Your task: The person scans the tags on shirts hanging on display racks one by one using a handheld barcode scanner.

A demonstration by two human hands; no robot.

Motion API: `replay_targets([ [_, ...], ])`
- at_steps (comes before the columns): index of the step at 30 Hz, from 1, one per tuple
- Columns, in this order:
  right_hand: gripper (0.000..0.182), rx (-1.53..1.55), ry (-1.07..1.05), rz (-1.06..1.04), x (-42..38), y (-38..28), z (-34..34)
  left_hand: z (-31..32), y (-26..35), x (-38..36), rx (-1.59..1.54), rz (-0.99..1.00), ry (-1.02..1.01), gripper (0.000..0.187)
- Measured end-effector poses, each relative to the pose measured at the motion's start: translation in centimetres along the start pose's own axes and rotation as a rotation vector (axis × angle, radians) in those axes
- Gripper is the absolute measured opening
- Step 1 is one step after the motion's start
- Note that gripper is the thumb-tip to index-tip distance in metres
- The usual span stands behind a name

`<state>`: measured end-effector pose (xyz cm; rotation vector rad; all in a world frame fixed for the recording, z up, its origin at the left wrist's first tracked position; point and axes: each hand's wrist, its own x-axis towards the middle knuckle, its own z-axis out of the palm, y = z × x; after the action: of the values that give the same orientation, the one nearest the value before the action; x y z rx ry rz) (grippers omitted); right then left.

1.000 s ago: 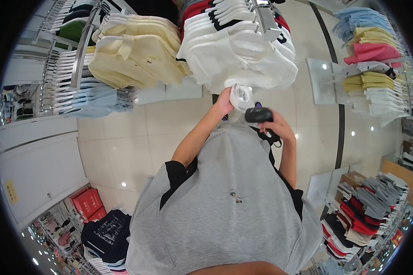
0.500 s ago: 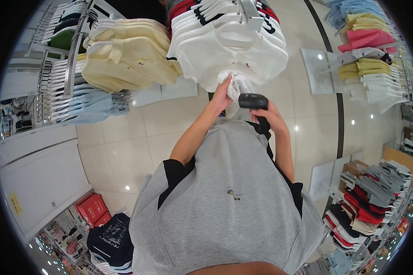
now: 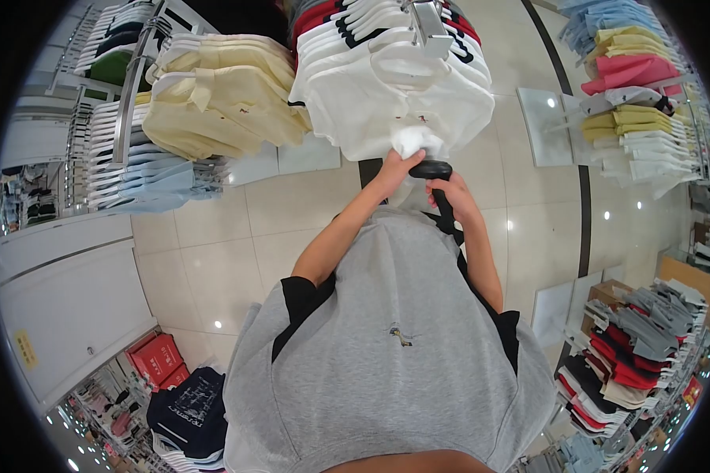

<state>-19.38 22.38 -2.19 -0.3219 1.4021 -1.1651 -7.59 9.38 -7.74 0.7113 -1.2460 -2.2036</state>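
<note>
at the near end of the hanging row, just in front of the wearer, a white shirt [image 3: 371, 94] hangs with white cloth [image 3: 416, 142] bunched at its lower edge; from where i stand, i can't tell whether that bunch is all its own hem. the left hand [image 3: 391, 172] has its grip closed on the cloth, though how firmly is hard to say, with some fingers lost in the folds. the right hand [image 3: 459, 197] has its grip wrapped round the handle of a black handheld device [image 3: 431, 169], whose broad head sits right by the left thumb, just below the bunch. what worries me is how crowded that spot is: a small tilt of the right wrist could knock the head into the thumb, or leave it facing skin or a fold. if the left grip slackens, the soft cloth could slip out and drop over whatever is being held up. a hard tug toward the body could drag the shirt askew on its hanger, or pull it against the neighbours behind, since they hang so close below the metal arm [image 3: 430, 31].
</note>
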Motion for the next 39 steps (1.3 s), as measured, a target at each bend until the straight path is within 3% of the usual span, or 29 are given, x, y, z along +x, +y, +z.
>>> replay_targets([
  [1,0.028,-0.052,0.047,-0.009,-0.1,0.1,0.0,-0.5,-0.7,0.5,0.272,-0.008,-0.001,0.032],
  [2,0.028,-0.054,0.045,-0.009,-0.3,0.3,-0.1,-1.5,-1.2,1.2,0.271,-0.007,0.003,0.032],
  [4,0.030,-0.063,0.185,-0.097,-0.7,0.5,-0.3,-3.6,-0.3,2.3,1.200,-0.167,-0.046,0.039],
  [5,0.030,-0.064,0.183,-0.098,-0.8,0.6,-0.7,-4.1,0.7,2.9,1.260,-0.219,-0.084,0.048],
  [7,0.031,-0.036,0.260,-0.100,-0.9,1.3,-1.5,-3.3,3.2,3.8,0.839,0.203,0.042,0.049],
  [11,0.031,-0.039,0.248,-0.084,-0.9,2.8,-2.1,3.2,13.3,5.1,-0.273,0.237,0.065,0.035],
  [14,0.032,-0.054,0.222,-0.088,-0.6,3.0,-1.9,5.1,15.8,7.2,-0.536,0.338,-0.053,0.029],
  [18,0.031,-0.088,0.216,-0.123,-0.8,2.7,-1.4,6.3,15.6,8.4,-0.400,0.446,-0.144,0.023],
  [20,0.032,-0.087,0.213,-0.117,-0.3,3.0,-1.4,7.4,14.5,5.3,0.033,0.406,-0.182,0.023],
  [22,0.033,-0.085,0.225,-0.105,-0.3,3.4,-1.4,8.1,13.5,3.5,0.203,0.533,-0.441,0.021],
  [26,0.033,-0.132,0.189,-0.095,0.4,3.0,-1.3,5.9,6.9,1.8,0.103,0.363,-0.449,0.018],
  [29,0.034,-0.163,0.183,-0.086,0.5,3.1,-1.1,1.4,5.6,0.9,-0.150,0.293,-0.300,0.017],
  [31,0.034,-0.149,0.181,-0.090,0.7,3.5,-1.3,-2.4,8.0,-0.3,-0.366,0.297,-0.073,0.023],
  [35,0.033,-0.139,0.166,-0.072,1.1,3.8,-1.1,-11.1,16.3,-1.7,-0.327,0.603,0.217,0.032],
  [39,0.029,-0.193,0.136,-0.077,1.3,3.9,-0.6,-19.8,25.1,-2.1,-0.374,0.715,0.550,0.039],
])
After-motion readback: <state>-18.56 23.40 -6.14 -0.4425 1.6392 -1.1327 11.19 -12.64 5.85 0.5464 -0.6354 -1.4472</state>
